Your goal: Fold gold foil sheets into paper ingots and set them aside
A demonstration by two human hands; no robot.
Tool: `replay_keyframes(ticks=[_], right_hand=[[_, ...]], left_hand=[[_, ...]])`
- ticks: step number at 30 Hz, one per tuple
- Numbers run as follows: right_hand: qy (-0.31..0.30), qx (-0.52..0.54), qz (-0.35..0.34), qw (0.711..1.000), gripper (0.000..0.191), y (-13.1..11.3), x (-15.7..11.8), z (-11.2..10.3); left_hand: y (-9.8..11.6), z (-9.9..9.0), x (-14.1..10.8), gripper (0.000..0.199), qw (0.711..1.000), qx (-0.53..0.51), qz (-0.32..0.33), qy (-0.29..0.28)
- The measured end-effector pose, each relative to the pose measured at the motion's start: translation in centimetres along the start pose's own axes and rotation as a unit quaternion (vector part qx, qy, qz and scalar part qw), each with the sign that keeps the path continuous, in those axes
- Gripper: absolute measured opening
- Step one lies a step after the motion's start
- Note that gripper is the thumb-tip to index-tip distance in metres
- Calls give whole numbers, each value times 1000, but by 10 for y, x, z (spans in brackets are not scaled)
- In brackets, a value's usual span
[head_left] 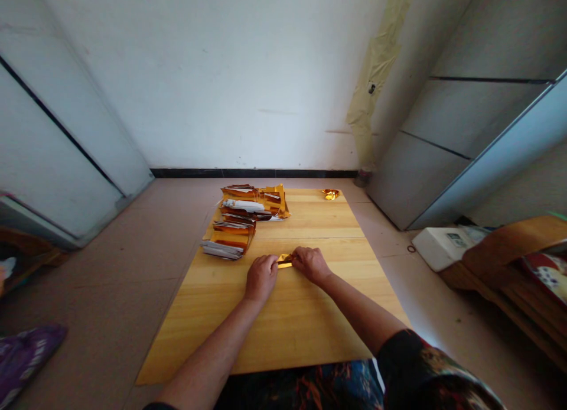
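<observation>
Your wooden tabletop (283, 315) carries stacked gold foil sheets (231, 237) at its far left. Your left hand (261, 277) and right hand (311, 265) both grip a small folded gold foil strip (284, 261) between them, near the tabletop's middle.

the folded foil piece (284, 261) and the stacked foil sheets (233, 236) are shiny gold with silvery-white backs. the bench (319, 333) is pale yellow with streaky grain. the sleeve (425, 368) is black with rust and teal florals, and the cushion (549, 277) is red with white and blue blotches.
</observation>
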State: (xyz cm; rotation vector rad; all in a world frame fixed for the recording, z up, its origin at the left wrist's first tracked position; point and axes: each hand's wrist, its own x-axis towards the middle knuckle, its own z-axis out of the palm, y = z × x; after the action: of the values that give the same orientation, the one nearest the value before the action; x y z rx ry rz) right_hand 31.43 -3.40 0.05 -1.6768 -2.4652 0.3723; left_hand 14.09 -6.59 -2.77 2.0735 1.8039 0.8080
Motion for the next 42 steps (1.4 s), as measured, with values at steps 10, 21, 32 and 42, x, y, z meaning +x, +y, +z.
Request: replay_keyframes(ticks=[10,21,32,42], right_hand=[[8,11,15,1000,15,-1,1,2],[30,-2,9,1000,10,-1,-2,6],[55,-23,-16,998,10,5,-2,19],[72,-59,-40,995,18,1,-7,20]], left_hand=[[8,-4,2,19,996,81,-17,-27],[10,-9,5,18,989,126,-34,-72],[8,-10,2,18,988,140,-17,-58],[12,-13,-2,29,984,165,25,-61]])
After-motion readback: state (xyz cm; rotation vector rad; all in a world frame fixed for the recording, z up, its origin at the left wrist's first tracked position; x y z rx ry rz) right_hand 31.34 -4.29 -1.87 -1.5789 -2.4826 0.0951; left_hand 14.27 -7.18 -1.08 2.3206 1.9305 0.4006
